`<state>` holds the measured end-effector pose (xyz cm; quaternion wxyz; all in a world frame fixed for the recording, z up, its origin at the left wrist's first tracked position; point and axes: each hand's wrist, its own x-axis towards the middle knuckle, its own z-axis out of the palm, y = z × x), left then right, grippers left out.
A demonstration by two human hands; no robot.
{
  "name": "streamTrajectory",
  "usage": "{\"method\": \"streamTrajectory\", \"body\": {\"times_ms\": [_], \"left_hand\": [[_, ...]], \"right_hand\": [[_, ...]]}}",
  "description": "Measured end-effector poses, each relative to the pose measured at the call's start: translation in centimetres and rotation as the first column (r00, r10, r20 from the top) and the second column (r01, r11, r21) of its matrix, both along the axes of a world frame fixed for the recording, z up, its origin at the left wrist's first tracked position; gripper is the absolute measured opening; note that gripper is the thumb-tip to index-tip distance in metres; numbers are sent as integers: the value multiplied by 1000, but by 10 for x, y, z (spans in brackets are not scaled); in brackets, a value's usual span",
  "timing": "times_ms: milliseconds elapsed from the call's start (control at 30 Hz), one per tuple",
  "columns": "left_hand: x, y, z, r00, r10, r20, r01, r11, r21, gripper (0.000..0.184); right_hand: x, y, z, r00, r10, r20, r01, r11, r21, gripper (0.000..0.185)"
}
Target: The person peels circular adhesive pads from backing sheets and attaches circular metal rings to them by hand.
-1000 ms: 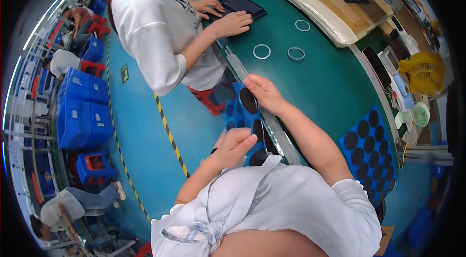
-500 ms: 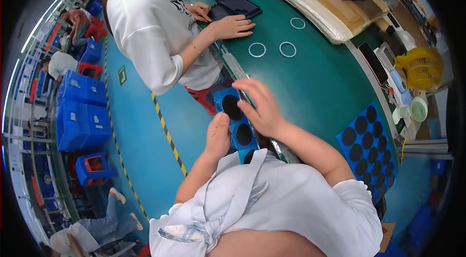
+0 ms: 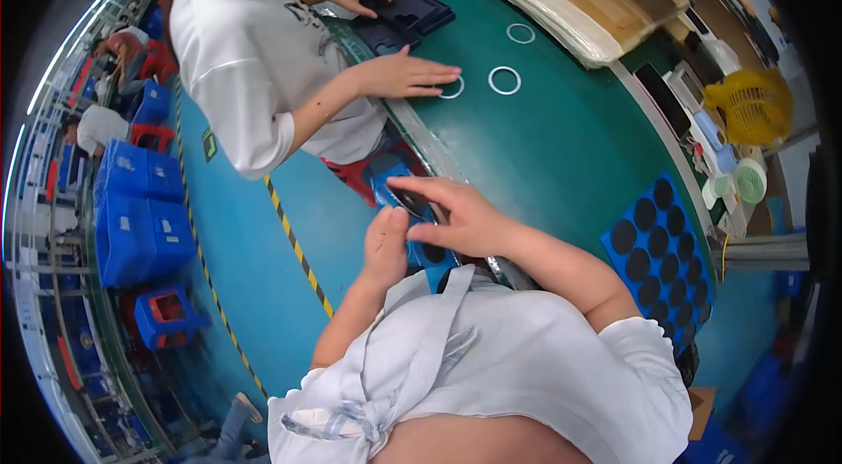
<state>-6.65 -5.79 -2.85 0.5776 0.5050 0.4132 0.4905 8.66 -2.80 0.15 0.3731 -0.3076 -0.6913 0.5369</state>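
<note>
A blue backing strip (image 3: 380,189) with black round pads on it hangs between my hands at the table's near edge. My left hand (image 3: 384,246) grips the strip's left side, thumb on top. Bent over the strip, my right hand (image 3: 469,217) has its fingers and thumb around a black round pad (image 3: 419,204), which looks tilted up from the blue backing. Another black pad (image 3: 434,253) lies lower on the strip, partly under my right hand. The strip's lower end reaches my apron.
White rings (image 3: 504,80) lie on the green table (image 3: 561,139). A co-worker's hand (image 3: 399,75) covers part of one; the other touches dark trays (image 3: 421,8). A blue sheet of black pads (image 3: 641,246) sits right, below a yellow fan (image 3: 750,106). A wrapped board stack (image 3: 605,17) stands behind.
My right hand has come down over the strip and closed around the upper black pad, which now tilts up. The co-worker's hands have moved apart, one onto a white ring.
</note>
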Motion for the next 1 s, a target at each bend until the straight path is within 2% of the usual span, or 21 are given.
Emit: {"method": "streamTrajectory", "body": {"times_ms": [33,67,100,200,233,267,300,367,433,500,633,700,733,767,800,833,867,900,967,1000], "left_hand": [[0,1,1,1000,17,21,-17,1000,5,27],[-1,2,-1,1000,14,-13,-13,1000,24,27],[-2,2,-4,999,2,-41,0,999,48,26],[1,1,-11,1000,-4,-21,5,999,51,25],[2,0,-14,996,3,86,-4,1000,4,25],[2,1,-15,982,24,186,-16,999,-45,25],[2,1,-13,983,16,184,-8,999,-44,25],[1,1,-8,981,84,176,-72,995,-73,26],[3,-3,1,968,99,231,-79,992,-94,26],[-8,-2,-15,976,111,188,-98,992,-78,26],[-13,-1,-18,975,92,202,-70,991,-111,33],[-11,0,-13,966,58,251,-35,995,-92,33],[-1,-2,-1,947,119,298,-87,989,-119,26],[0,-1,-1,947,123,296,-91,989,-119,26],[-1,0,-1,942,161,294,-130,984,-121,26],[-3,0,-1,935,203,290,-174,977,-123,26],[-7,4,-7,934,231,272,-212,972,-96,26],[-4,4,-1,919,262,293,-245,965,-93,26],[-3,7,2,852,382,359,-351,924,-151,27],[-3,6,5,855,354,380,-330,935,-131,28]], "right_hand": [[0,-1,2,986,-26,165,0,987,159,48],[-1,1,-3,997,-10,75,3,996,87,50],[-2,2,-7,997,8,-77,-7,1000,5,44],[7,7,-11,984,56,-172,-78,989,-125,39],[7,9,-13,977,70,-200,-100,985,-143,37],[5,13,-22,947,51,-316,-126,967,-222,34],[10,17,-24,947,44,-317,-119,968,-222,34],[29,33,-26,867,-239,-438,-7,871,-491,32],[52,52,-31,869,-427,-251,241,807,-539,30],[71,65,-42,876,-481,-40,376,732,-567,30],[72,70,-61,879,-473,60,417,701,-578,34],[65,67,-61,842,-539,-12,495,782,-380,40],[66,72,-68,873,-484,56,473,815,-334,48],[66,72,-70,875,-480,54,469,817,-335,48],[64,71,-71,820,-525,229,547,836,-41,50],[62,70,-74,719,-591,366,530,807,262,52],[59,69,-79,647,-661,381,547,750,372,52],[58,64,-75,669,-640,378,529,767,362,52],[52,50,-47,679,-581,448,382,802,460,46],[45,42,-31,836,-399,376,312,910,272,41]]}}
